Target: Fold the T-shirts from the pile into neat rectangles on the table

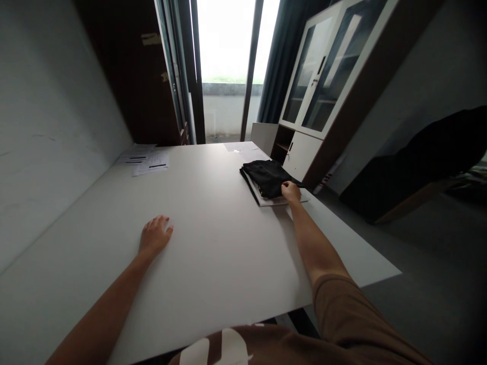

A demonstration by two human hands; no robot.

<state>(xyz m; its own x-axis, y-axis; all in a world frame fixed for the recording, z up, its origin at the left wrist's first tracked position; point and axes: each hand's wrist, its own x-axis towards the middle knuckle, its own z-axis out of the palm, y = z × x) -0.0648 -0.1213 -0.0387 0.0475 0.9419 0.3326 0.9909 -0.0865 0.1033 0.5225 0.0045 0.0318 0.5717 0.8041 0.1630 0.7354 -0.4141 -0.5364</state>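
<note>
My left hand lies palm down on the white table, fingers stretched out, holding nothing. Over to the right, my right hand is closed on the near right edge of a folded black cloth. Whether the cloth is a garment or a bag I cannot tell. It rests on a flat pile with white sheets and a dark edge showing from under it. The fingertips of my right hand are partly hidden.
Printed papers lie at the far left by the wall, and a pale sheet at the far edge. A white cabinet with glass upper doors stands beyond the table's right side. A large dark object is at the right.
</note>
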